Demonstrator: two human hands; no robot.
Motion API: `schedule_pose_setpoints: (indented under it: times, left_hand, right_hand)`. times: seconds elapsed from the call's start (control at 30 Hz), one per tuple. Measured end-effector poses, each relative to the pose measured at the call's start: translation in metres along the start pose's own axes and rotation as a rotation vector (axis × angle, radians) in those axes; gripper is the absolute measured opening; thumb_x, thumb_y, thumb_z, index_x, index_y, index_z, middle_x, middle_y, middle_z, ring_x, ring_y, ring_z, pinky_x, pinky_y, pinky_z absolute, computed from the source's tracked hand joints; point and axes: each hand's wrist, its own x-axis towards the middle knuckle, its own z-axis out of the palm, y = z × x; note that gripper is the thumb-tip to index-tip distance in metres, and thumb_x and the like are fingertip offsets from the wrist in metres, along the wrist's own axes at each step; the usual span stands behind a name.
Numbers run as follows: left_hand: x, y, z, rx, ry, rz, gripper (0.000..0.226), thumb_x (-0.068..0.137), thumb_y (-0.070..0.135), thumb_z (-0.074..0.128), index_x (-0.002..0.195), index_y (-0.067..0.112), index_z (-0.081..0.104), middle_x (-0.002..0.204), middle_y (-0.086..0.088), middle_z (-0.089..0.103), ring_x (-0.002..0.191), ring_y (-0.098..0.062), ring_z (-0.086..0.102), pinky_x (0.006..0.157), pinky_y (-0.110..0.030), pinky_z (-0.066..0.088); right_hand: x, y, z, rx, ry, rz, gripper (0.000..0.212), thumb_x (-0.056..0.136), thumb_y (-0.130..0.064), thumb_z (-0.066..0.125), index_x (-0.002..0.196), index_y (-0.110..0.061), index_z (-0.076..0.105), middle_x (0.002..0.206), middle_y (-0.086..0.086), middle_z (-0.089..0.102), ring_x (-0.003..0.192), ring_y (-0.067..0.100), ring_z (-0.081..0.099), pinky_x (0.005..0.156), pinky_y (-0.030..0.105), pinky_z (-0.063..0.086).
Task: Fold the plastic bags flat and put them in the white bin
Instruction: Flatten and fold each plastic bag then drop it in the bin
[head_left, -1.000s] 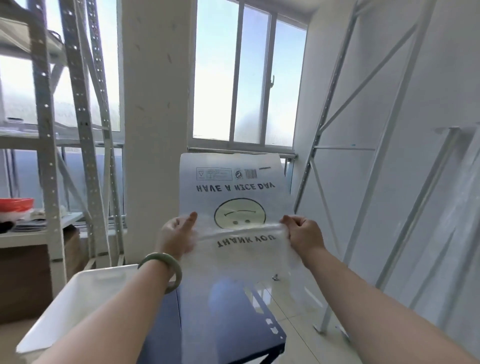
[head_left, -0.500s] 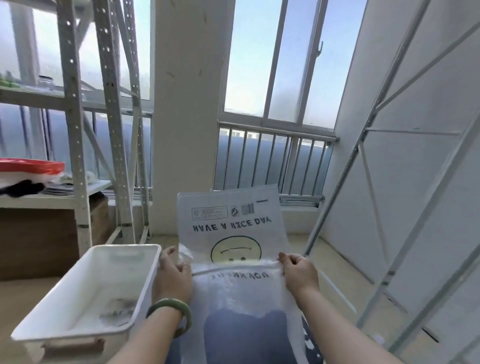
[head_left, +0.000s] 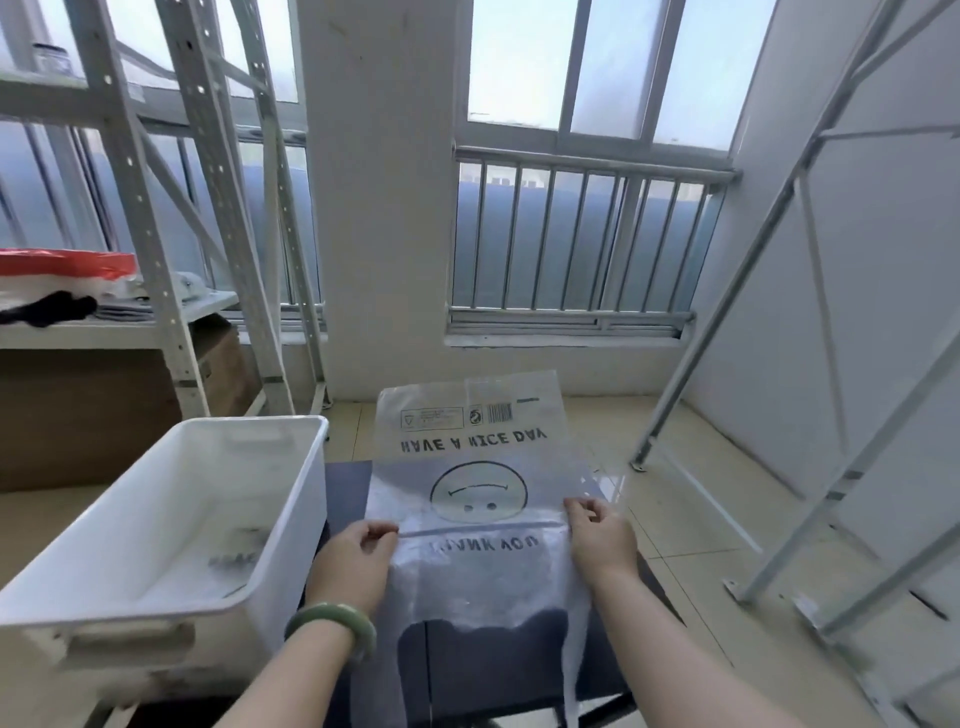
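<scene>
1. The clear plastic bag (head_left: 467, 467) is stretched out just to the right of the white bin (head_left: 156, 499), over a dark table (head_left: 345, 488) that the bin's right wall borders.
2. The bag's printing reads upside down to the wearer: "HAVE A NICE DAY", a smiley face, then "THANK YOU" nearest the body.
3. A crease runs across the bag between the smiley and the "THANK YOU" line; the handle end trails down toward the person.
4. The left hand (head_left: 356, 564), on the side nearer the bin, has its fingers curled and pinches the bag's left edge at the crease.
5. The right hand (head_left: 602, 540), on the side away from the bin, pinches the bag's right edge at the same crease with bent fingers.
6. A green bangle (head_left: 332, 621) sits on the left wrist, just beside the bin's near right corner.
7. Inside the bin lies something flat and clear with dark print (head_left: 239, 551), too blurred to read.
8. Beyond the bin stands a white metal rack (head_left: 150, 260) with a cardboard box (head_left: 78, 415) under its shelf.
</scene>
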Motion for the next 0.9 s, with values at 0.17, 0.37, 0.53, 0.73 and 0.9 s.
schedule_pose_setpoints:
  times: [0.17,0.37,0.53,0.73,0.9]
  left_hand:
    - [-0.002,-0.032,0.009,-0.002,0.032,-0.069,0.012,0.092,0.019,0.057,0.097,0.025,0.066,0.104,0.002,0.067,0.089,-0.014,0.055,0.082,-0.026,0.042]
    - [0.0,-0.039,0.027,0.186,0.054,-0.088,0.026,0.093,0.025,0.051,0.115,0.024,0.065,0.114,0.003,0.065,0.097,-0.018,0.061,0.085,-0.028,0.048]
    - [-0.002,-0.03,0.037,0.704,0.063,0.061,0.035,0.092,0.037,0.044,0.126,0.033,0.048,0.14,0.001,0.027,0.128,-0.016,0.035,0.105,-0.028,0.032]
    - [0.002,-0.027,0.072,0.786,-0.187,0.331,0.061,0.1,0.028,0.029,0.15,0.022,-0.005,0.149,0.005,-0.029,0.143,-0.019,-0.021,0.118,-0.033,-0.006]
    - [0.014,-0.04,0.083,0.844,-0.327,0.303,0.059,0.101,0.026,0.021,0.15,0.015,-0.008,0.157,-0.003,-0.016,0.145,-0.019,-0.012,0.117,-0.032,-0.007]
  right_hand:
    - [-0.007,0.033,0.002,0.063,-0.083,0.091,0.06,0.087,-0.021,0.063,0.139,-0.034,0.036,0.068,-0.001,0.052,0.065,0.018,0.053,0.07,0.038,0.049]
    - [-0.002,0.053,0.003,-0.161,-0.187,0.04,0.065,0.084,-0.003,0.059,0.141,-0.028,0.038,0.07,0.0,0.052,0.061,0.013,0.047,0.059,0.024,0.042]
    - [-0.005,0.043,0.014,-0.84,-0.006,-0.138,0.053,0.091,-0.024,0.049,0.141,-0.022,0.035,0.141,0.006,0.042,0.127,0.023,0.04,0.103,0.035,0.035]
    - [-0.023,0.036,0.076,-0.939,-0.504,-0.577,0.059,0.101,-0.025,0.025,0.152,-0.015,-0.002,0.159,0.0,-0.013,0.145,0.015,-0.018,0.115,0.035,-0.017]
    - [-0.02,0.057,0.092,-0.923,-0.609,-0.594,0.056,0.102,-0.039,0.016,0.153,-0.018,0.003,0.16,-0.006,-0.001,0.146,0.007,-0.009,0.11,0.024,-0.018]
